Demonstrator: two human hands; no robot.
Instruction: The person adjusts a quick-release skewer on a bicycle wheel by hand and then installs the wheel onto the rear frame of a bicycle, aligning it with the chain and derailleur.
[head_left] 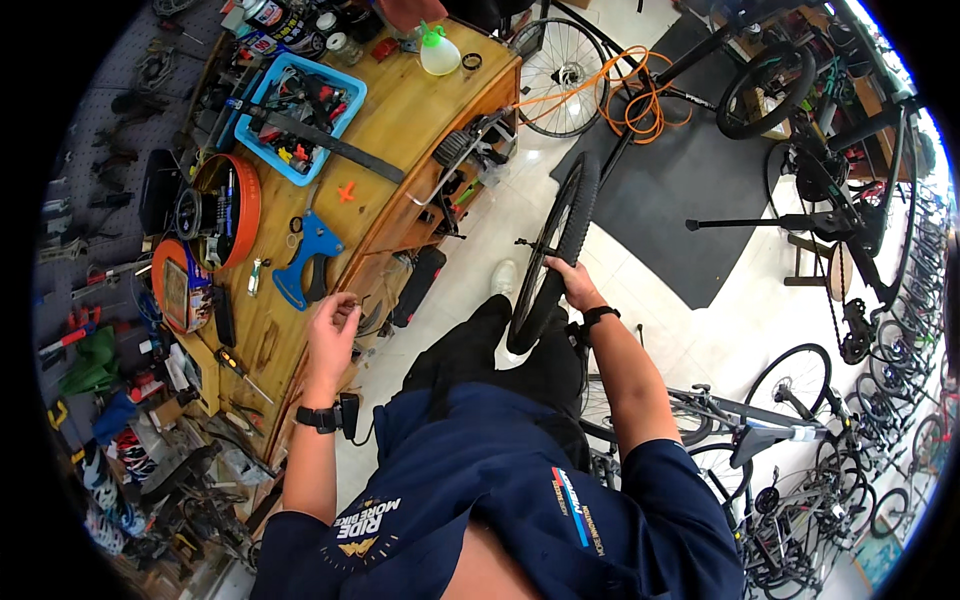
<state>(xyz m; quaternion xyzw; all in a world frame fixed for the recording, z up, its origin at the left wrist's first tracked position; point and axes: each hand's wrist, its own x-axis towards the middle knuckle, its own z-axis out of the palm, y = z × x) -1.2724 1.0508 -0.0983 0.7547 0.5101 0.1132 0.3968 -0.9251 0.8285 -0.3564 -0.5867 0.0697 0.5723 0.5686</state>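
My right hand [575,284] grips a bicycle wheel [574,222] with a black knobby tyre, which stands upright in front of my legs. Its thumb and fingers close around the tyre on the near side. At the workbench edge my left hand [338,319] is raised, its fingers curled together; whether something small sits in them I cannot make out. Just beyond that hand lies a blue tool with a black handle [318,240], apparently a spoke tension meter, on the wooden workbench [400,150]. A small tool with a pale green handle [254,277] rests to its left.
On the bench are a blue basket of small parts [352,100], an orange round container [250,205], a screwdriver [240,371] and a green-capped bottle [438,52]. An orange hose [650,95] coils near a black mat [650,235]. Bicycles [790,425] crowd the right side.
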